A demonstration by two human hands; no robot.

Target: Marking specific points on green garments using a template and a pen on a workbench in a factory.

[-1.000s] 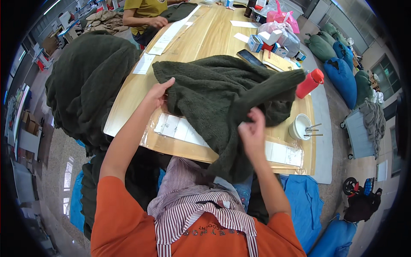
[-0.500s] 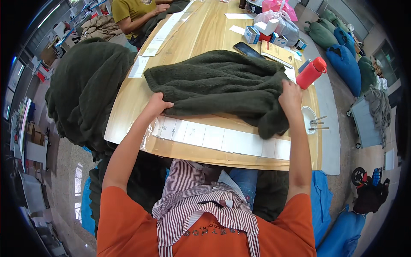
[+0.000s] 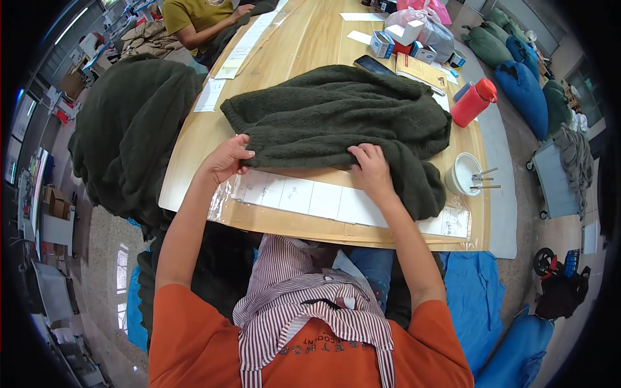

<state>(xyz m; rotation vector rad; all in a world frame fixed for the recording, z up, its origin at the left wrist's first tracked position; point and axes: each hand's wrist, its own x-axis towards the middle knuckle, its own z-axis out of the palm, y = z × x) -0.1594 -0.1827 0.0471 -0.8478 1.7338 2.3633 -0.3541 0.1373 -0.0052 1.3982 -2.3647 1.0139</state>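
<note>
I see the dark green fleece garment [image 3: 336,119] lying across the wooden bench [image 3: 284,52], its long axis running left to right along the near edge, one end drooping toward the right front corner beside a white cup [image 3: 462,173]. My left hand [image 3: 226,158] has its fingers curled around the garment's lower left edge, pinching the fabric. My right hand [image 3: 370,169] rests on the front hem with fingers bent into the pile, gripping it. A strip of paper sheets under clear film [image 3: 304,197] lies just beneath both hands. A red bottle [image 3: 473,102] stands past the garment's right end.
</note>
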